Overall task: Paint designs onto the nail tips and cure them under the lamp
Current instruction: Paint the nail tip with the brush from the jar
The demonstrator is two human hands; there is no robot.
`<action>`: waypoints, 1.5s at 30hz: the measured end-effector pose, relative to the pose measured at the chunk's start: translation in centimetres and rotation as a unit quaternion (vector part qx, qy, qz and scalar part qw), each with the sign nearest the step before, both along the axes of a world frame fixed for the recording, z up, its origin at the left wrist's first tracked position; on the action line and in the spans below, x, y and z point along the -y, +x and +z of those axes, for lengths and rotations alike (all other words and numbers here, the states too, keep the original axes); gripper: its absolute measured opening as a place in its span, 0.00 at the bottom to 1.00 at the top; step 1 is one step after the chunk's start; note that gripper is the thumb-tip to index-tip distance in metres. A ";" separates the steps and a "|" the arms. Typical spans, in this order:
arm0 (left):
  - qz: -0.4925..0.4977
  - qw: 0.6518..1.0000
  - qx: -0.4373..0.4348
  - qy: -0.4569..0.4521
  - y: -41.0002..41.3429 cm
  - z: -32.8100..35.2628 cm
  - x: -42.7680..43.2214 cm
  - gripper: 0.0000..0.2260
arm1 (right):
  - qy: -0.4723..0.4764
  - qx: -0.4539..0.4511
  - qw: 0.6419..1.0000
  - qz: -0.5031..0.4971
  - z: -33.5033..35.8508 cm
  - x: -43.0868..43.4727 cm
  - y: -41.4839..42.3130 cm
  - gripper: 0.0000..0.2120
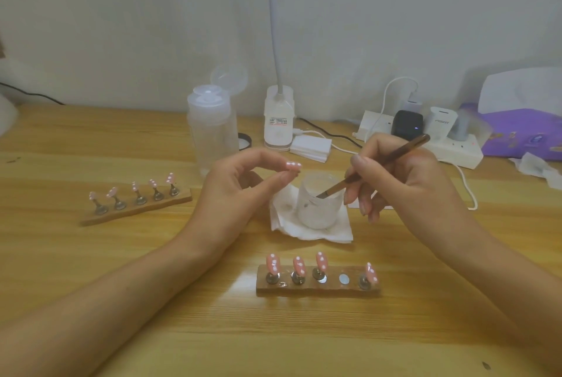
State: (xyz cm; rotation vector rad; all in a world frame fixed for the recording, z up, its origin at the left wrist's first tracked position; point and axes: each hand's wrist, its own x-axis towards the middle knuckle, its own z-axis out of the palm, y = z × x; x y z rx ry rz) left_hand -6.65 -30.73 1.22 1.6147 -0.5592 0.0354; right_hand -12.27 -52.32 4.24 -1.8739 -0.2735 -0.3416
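Left hand pinches nail tip, right hand brush.

a single wide-angle camera rides on the person's head, looking forward and down across the wooden surface toward the pale wall. it sits close: both forearms enter from the bottom edge, left hand and right hand mid-frame.

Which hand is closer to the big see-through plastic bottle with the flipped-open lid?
Left. The left hand sits just in front of the clear plastic bottle, pinching a pink dotted nail tip; the right hand, holding a brown brush, is farther off to the right.
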 end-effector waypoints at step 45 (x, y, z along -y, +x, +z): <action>0.015 0.992 0.085 0.095 -0.3 -0.2 0.0 0.04 | 0.217 -0.047 0.974 -0.040 -2.0 1.2 -0.5 0.14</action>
